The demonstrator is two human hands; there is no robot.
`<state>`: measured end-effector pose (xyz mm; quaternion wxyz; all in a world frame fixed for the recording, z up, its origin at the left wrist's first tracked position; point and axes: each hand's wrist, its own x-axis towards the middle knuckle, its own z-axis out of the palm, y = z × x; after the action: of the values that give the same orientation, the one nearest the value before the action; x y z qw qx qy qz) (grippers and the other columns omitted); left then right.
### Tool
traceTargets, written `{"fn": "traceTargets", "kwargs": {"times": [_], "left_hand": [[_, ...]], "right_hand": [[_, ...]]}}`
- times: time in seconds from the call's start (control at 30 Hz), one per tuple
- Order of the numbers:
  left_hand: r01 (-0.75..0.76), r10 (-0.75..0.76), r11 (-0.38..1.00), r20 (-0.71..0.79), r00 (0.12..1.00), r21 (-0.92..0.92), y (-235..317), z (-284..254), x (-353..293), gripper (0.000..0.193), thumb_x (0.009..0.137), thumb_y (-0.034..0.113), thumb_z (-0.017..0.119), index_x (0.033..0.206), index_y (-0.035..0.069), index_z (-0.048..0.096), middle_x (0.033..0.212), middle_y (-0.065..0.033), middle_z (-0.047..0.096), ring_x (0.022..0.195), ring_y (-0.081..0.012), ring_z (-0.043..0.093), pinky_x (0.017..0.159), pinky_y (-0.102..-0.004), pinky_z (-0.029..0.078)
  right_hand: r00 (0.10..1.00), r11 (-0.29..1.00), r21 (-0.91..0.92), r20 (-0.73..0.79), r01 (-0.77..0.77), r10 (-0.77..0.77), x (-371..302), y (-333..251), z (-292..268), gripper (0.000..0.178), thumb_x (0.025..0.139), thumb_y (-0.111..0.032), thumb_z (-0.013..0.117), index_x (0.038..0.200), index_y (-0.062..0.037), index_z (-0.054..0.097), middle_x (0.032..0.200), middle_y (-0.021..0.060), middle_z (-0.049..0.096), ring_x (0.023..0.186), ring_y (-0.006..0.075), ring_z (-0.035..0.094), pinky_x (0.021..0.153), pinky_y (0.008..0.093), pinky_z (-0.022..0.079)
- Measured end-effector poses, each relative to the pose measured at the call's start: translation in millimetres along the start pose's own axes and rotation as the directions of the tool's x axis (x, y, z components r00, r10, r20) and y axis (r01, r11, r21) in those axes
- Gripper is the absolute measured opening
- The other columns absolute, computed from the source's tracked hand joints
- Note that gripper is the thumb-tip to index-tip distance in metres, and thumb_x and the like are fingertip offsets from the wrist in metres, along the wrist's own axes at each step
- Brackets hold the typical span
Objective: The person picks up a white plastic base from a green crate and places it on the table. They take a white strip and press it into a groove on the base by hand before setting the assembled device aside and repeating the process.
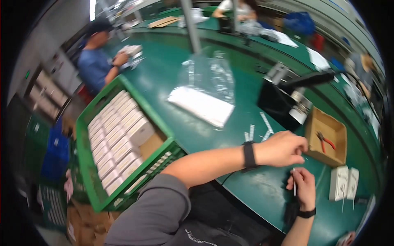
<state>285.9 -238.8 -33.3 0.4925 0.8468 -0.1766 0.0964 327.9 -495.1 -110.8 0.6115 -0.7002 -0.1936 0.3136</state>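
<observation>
My left hand (281, 149) is held over the bench, reaching across from the left, with its fingers curled in. What its fingertips hold, if anything, is hidden. Just nearer to me, my right hand (303, 186) pinches a thin white strip (294, 186) that hangs down between thumb and fingers. Beyond the left hand stands an open cardboard tray (314, 143) with red-handled pliers (326, 143) in it. To the right of both hands lie a white block (339, 182) and a slimmer white block (352, 183), each with a thin white cord.
A green crate (166, 145) of small white boxes (115, 135) stands at left. Clear plastic bags (209, 76) and a white stack (201, 105) lie mid-bench. A black machine (275, 98) stands behind paper strips (266, 123). A co-worker (94, 65) sits far left; others work behind.
</observation>
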Motion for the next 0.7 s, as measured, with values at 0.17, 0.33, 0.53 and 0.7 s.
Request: {"fn": "traceTargets", "kwargs": {"times": [0.17,0.33,0.53,0.7], "left_hand": [[0.042,0.000,0.927,-0.110,0.994,0.372,59.5,-105.8,-20.0,0.027,0.093,0.027,0.083,0.103,0.003,0.077,0.092,-0.0141,0.080,0.086,-0.0288,0.078,0.080,-0.0388,0.061],[0.344,-0.202,0.812,-0.324,0.924,0.472,74.5,-223.2,-120.2,0.026,0.101,0.026,0.080,0.110,0.003,0.078,0.095,-0.0074,0.079,0.084,-0.0146,0.072,0.078,-0.0309,0.059],[0.810,-0.453,0.270,-0.673,0.584,0.521,15.2,-322.0,-298.4,0.037,0.093,0.039,0.082,0.101,0.004,0.080,0.097,-0.0167,0.080,0.088,-0.0299,0.077,0.082,-0.0414,0.061],[0.792,-0.658,-0.121,-0.646,0.388,0.599,-57.0,-299.8,-394.6,0.048,0.086,0.048,0.084,0.103,0.003,0.079,0.104,-0.0206,0.079,0.103,-0.0365,0.077,0.092,-0.0488,0.061]], "right_hand": [[1.000,0.997,-0.078,-0.025,-0.004,0.002,2.8,0.0,6.0,0.020,0.114,-0.019,0.058,0.106,-0.0015,0.066,0.078,0.0050,0.069,0.061,0.0131,0.065,0.058,0.0272,0.053],[1.000,1.000,-0.023,-0.026,0.011,-0.011,8.3,-3.4,4.3,0.021,0.114,-0.018,0.057,0.105,-0.0008,0.066,0.076,0.0044,0.068,0.060,0.0127,0.065,0.056,0.0260,0.053],[0.999,0.999,-0.035,-0.028,-0.033,0.032,4.6,-10.5,6.5,0.021,0.114,-0.019,0.058,0.106,-0.0007,0.066,0.074,0.0037,0.066,0.057,0.0120,0.064,0.054,0.0253,0.052],[0.999,0.999,-0.037,-0.026,-0.037,0.036,7.1,-6.3,3.3,0.020,0.114,-0.019,0.059,0.106,-0.0020,0.066,0.072,0.0042,0.066,0.054,0.0123,0.062,0.053,0.0251,0.051]]}}
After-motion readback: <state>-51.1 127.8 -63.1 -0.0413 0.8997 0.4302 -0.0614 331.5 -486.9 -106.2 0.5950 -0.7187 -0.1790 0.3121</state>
